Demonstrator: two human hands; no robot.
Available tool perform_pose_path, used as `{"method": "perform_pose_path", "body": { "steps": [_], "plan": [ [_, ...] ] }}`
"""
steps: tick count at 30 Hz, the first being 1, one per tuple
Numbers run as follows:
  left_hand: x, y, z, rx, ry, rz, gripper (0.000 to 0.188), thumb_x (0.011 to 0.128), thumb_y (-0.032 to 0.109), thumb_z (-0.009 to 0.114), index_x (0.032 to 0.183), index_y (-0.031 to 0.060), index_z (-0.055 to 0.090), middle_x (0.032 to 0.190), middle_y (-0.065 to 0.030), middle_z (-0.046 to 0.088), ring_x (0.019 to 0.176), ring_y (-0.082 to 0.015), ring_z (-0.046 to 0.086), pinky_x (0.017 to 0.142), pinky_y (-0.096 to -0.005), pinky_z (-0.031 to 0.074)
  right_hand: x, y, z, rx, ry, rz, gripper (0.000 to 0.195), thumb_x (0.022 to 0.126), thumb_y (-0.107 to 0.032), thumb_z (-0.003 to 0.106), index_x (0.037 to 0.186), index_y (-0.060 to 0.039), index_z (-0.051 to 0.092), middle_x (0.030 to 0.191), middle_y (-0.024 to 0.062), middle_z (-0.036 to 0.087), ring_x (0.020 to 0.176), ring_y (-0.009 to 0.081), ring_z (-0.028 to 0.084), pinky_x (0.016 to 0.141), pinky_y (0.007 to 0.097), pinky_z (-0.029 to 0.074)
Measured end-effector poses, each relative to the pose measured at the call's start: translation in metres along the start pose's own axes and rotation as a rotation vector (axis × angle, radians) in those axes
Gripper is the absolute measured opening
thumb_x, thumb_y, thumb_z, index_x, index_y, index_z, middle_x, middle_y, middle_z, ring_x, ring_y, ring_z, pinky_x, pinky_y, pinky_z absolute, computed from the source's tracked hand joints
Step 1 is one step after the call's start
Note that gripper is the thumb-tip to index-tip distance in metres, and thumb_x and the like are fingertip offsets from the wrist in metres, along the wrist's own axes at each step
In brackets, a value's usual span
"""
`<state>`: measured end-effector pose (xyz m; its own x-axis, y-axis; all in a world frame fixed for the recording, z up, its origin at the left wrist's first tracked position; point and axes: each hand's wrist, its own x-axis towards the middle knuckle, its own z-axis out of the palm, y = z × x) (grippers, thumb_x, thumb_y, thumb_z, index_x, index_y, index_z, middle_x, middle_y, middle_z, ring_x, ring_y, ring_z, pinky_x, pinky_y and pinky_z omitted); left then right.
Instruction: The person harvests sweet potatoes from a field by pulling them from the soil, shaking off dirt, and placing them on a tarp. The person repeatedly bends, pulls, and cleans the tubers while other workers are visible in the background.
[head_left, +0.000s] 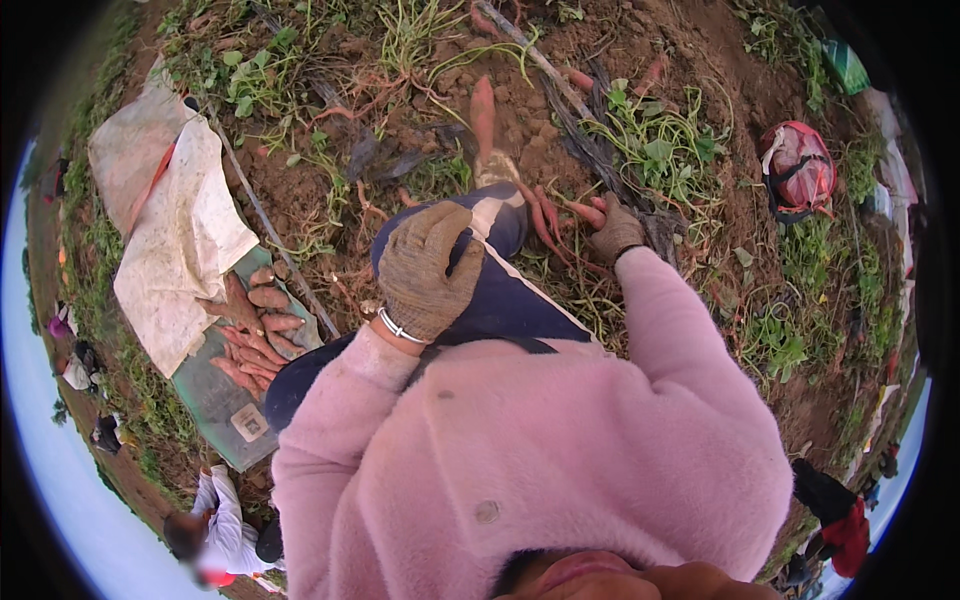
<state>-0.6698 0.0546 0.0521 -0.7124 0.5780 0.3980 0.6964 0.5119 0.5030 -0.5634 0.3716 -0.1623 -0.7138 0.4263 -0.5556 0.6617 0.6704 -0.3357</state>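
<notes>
Both hands wear brown, soiled knit gloves. Over the dark trouser leg is my left hand (431, 274), its fingers half curled and nothing seen in them; a silver bangle circles that wrist. My right hand (616, 229) reaches down at the vines, its fingers around the end of a reddish sweet potato (585, 213). Beside it, several slim sweet potatoes (541, 217) lie on the stems. One large sweet potato (482, 116) rests on the soil beyond my shoe. At the left, a pile of sweet potatoes (251, 341) lies on a green plastic sheet (217, 405).
A whitish sack (176, 255) covers part of the sheet, alongside a long thin pole (262, 214). Another stick (536, 56) lies on the soil ahead. A red-rimmed bag (801, 169) sits at the right. Leafy vines (660, 150) cover the ground. A person in white (229, 525) crouches at lower left.
</notes>
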Motion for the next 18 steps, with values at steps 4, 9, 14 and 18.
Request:
{"method": "perform_pose_path", "body": {
  "steps": [4,9,14,18],
  "plan": [
    [0.01,0.008,0.004,-0.045,-0.027,-0.004,0.037,0.078,0.011,0.076,0.113,0.0052,0.064,0.113,-0.0153,0.066,0.101,-0.0342,0.065,0.089,-0.0418,0.051,-0.023,-0.045,-0.052,0.568,0.209,-0.245,0.082,0.072,-0.011,0.073,0.146,-0.0063,0.038,0.138,0.0105,0.056,0.125,0.0283,0.057,0.102,0.0389,0.048],
    [0.049,0.019,0.028,-0.683,-0.182,-0.224,0.054,0.083,0.016,0.078,0.13,0.0024,0.056,0.123,-0.0108,0.063,0.113,-0.0241,0.061,0.093,-0.0376,0.05,-0.07,-0.113,-0.162,1.686,-0.224,-0.755,0.088,0.065,-0.008,0.072,0.146,-0.0034,0.038,0.127,0.0155,0.057,0.114,0.0264,0.06,0.097,0.0379,0.051],
    [0.102,0.049,0.06,-1.407,-0.3,-0.172,0.078,0.082,0.016,0.08,0.146,0.0035,0.037,0.135,-0.008,0.056,0.123,-0.0218,0.055,0.103,-0.0356,0.046,-0.094,-0.145,-0.198,1.429,-0.395,-0.878,0.089,0.071,-0.018,0.075,0.149,-0.0014,0.035,0.129,0.017,0.056,0.099,0.0245,0.065,0.094,0.0377,0.051],
    [0.118,0.071,0.054,-1.612,-0.413,-0.116,0.068,0.083,0.018,0.076,0.141,0.0049,0.042,0.125,-0.0078,0.057,0.114,-0.0226,0.056,0.101,-0.0398,0.047,-0.118,-0.182,-0.193,1.053,-0.082,-0.897,0.075,0.092,-0.033,0.067,0.15,0.0004,0.034,0.135,0.0141,0.053,0.12,0.0209,0.055,0.102,0.0354,0.045]
  ]
}}
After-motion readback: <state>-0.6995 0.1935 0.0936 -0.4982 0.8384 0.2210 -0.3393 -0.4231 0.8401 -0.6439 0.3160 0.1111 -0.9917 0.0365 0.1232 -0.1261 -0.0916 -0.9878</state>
